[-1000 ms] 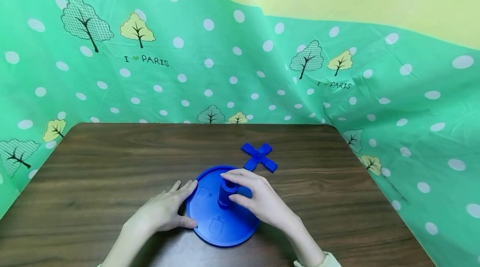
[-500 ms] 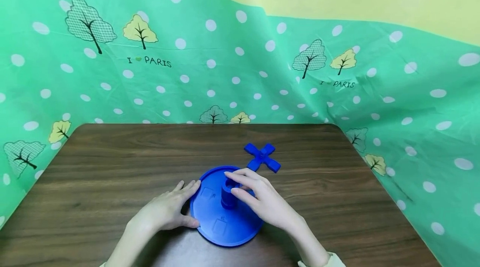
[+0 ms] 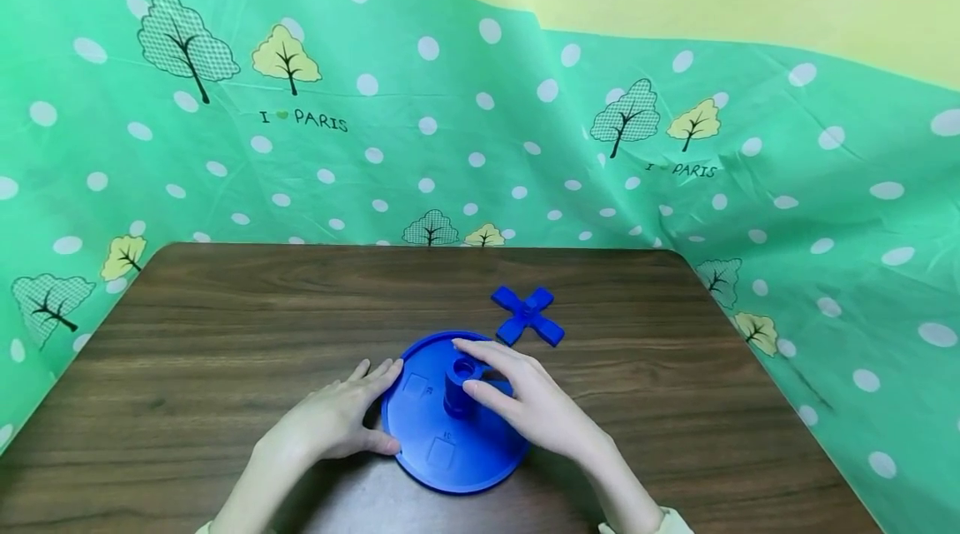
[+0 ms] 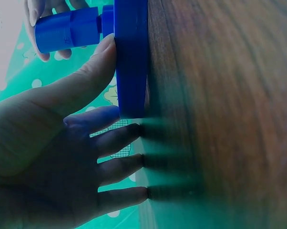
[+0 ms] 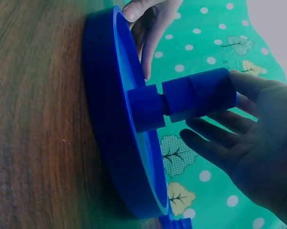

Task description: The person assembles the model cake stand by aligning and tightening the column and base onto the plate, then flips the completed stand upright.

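Observation:
A round blue disc [image 3: 480, 459] with a raised rim lies flat on the table. From its middle rises a short blue post [image 5: 146, 109], topped by a hollow blue cylinder [image 5: 200, 94]; a narrow neck shows between them. My right hand [image 3: 536, 396] holds the cylinder's upper end between thumb and fingers; the fingertips behind it are partly hidden. At the disc's left edge, my left hand [image 3: 333, 421] rests with its fingers spread. In the left wrist view its thumb touches the rim, while the other fingers reach straight beside the disc to the table.
Beyond the disc, a blue four-armed cross piece [image 3: 527, 315] with a small central peg lies on the wooden table [image 3: 300, 301]. A green dotted cloth [image 3: 450, 101] printed with trees hangs behind and along the sides of the table.
The right thumb has shifted slightly up the cylinder, and more of its hollow top shows. The left hand keeps its place on the rim. The head view has drifted a little.

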Demonstrator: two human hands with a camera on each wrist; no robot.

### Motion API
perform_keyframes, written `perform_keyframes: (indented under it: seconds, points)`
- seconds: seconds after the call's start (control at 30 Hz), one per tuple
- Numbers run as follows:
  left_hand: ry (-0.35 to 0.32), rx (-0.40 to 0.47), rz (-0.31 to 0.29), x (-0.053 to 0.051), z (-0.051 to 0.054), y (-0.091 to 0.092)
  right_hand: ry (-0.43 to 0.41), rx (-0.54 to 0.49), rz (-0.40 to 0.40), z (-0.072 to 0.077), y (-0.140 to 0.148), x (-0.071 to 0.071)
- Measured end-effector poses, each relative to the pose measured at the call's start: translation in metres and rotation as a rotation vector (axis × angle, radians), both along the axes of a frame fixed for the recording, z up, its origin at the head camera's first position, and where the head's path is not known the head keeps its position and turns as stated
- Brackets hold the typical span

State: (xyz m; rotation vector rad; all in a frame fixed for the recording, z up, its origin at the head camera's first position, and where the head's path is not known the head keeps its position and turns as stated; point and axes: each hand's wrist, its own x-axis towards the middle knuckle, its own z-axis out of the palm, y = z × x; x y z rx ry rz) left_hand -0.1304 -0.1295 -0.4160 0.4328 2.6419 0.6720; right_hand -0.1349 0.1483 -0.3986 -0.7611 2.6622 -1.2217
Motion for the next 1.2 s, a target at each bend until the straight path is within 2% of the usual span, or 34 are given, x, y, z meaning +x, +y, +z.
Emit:
perform_keyframes:
  seconds: [0.07, 0.3, 0.4, 0.67, 0.77, 1.07, 1.2]
  points:
    - [-0.004, -0.001, 0.000, -0.0007, 0.0000, 0.0001, -0.005, 0.001, 0.006, -0.0003, -0.0004, -0.0001]
    - [-0.009, -0.017, 0.004, -0.0017, -0.0009, 0.0003, 0.023, -0.050, -0.072, -0.0037, -0.0044, -0.0006]
    - [-0.007, -0.010, 0.002, -0.0017, -0.0010, 0.0002, 0.029, -0.047, -0.080, -0.0038, -0.0040, -0.0008]
    - [-0.014, -0.005, 0.004, -0.0013, -0.0010, 0.0000, -0.006, -0.019, 0.023, -0.0015, 0.0031, -0.0027]
    - [-0.014, -0.004, 0.003, -0.0016, -0.0013, -0.0003, -0.009, -0.020, 0.033, -0.0010, 0.0052, -0.0037]
    - [-0.014, 0.011, 0.000, -0.0014, -0.0002, -0.0028, -0.057, -0.103, -0.066, -0.0061, 0.0004, -0.0036]
    - [-0.014, 0.007, 0.004, -0.0026, -0.0012, -0.0037, -0.045, -0.080, -0.073, -0.0076, -0.0004, -0.0038]
